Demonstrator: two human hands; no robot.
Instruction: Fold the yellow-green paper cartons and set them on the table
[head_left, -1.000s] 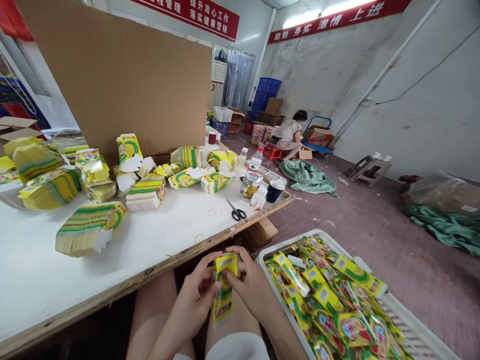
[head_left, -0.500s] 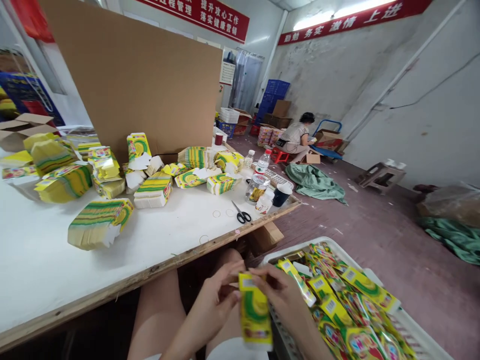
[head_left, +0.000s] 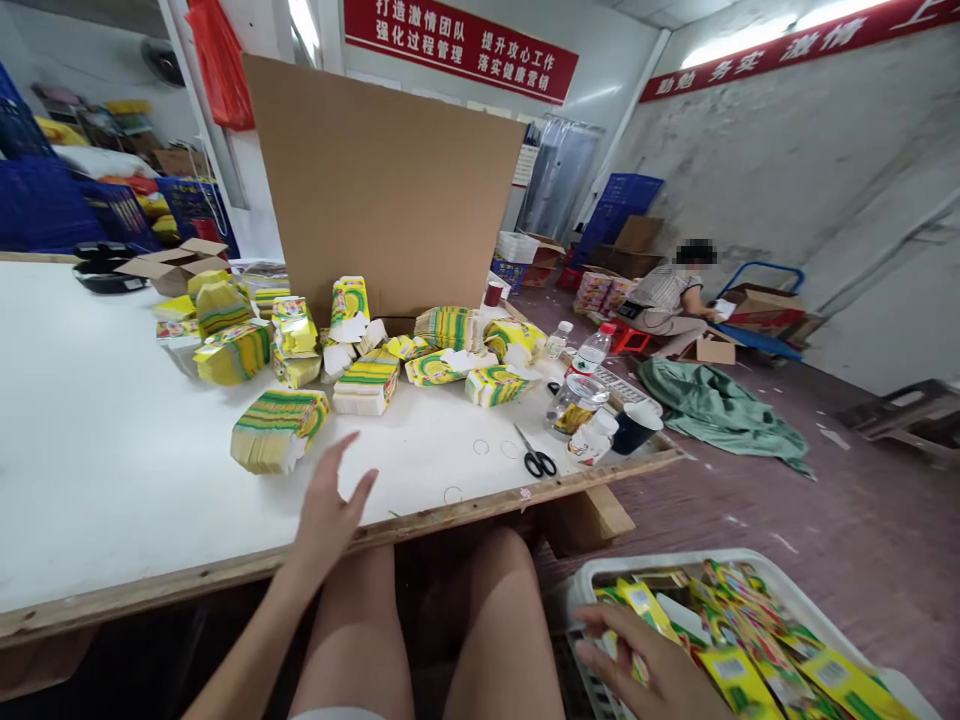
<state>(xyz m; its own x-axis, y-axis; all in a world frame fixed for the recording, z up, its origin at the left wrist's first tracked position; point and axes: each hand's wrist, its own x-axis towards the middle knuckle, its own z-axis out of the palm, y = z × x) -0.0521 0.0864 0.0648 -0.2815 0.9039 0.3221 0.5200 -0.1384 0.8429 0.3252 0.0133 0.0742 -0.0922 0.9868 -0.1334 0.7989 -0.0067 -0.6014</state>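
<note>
My left hand (head_left: 326, 510) is lifted over the front edge of the white table (head_left: 112, 450), fingers spread and empty. It is nearest to a stack of flat yellow-green cartons (head_left: 277, 430). My right hand (head_left: 652, 665) lies low at the right on yellow-green packets (head_left: 750, 640) inside a white basket (head_left: 652, 560), fingers stretched out. A yellow packet (head_left: 637, 603) sticks out from under its fingers; I cannot tell if it is gripped. My bare knees show between the hands.
More carton stacks (head_left: 360, 385) lie in front of an upright cardboard sheet (head_left: 390, 190). Scissors (head_left: 536, 460), a jar (head_left: 574, 405), a dark cup (head_left: 636, 428) and a bottle (head_left: 592, 350) stand at the table's right end. A seated person (head_left: 675, 295) works far off; green cloth (head_left: 712, 410) lies on the floor.
Both hands held one yellow packet over my lap. Now they are apart: the left has risen toward the table, the right has dropped onto the basket. The view turned left.
</note>
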